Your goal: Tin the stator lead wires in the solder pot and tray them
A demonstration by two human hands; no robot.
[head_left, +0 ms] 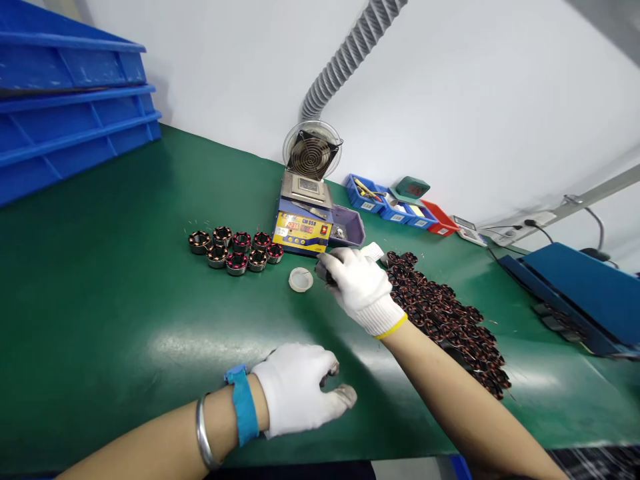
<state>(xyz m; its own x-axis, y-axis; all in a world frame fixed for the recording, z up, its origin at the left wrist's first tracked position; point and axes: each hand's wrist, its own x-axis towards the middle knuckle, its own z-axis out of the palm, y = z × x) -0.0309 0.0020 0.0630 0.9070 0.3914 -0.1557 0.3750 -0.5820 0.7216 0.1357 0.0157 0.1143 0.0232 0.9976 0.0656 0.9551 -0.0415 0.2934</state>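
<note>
My right hand (361,287), in a white glove with a yellow cuff edge, grips a dark ring-shaped coil part (325,271) just right of a small round white dish (301,280). My left hand (303,390), gloved in white with stained fingertips, is over the front of the green table, its thumb and fingers apart and nothing between them. Behind the dish stands a blue and yellow soldering pot unit (303,230). Several coil parts with copper and red windings (237,262) stand in rows to its left. A large pile of dark coil parts (435,307) lies beyond my right wrist.
Stacked blue crates (75,120) stand at the left. A fan (313,155) with a grey hose (350,57) is behind the unit. A purple tray (350,223), small blue bins (363,197) and a red bin (440,219) line the back; a blue box (580,287) is at right.
</note>
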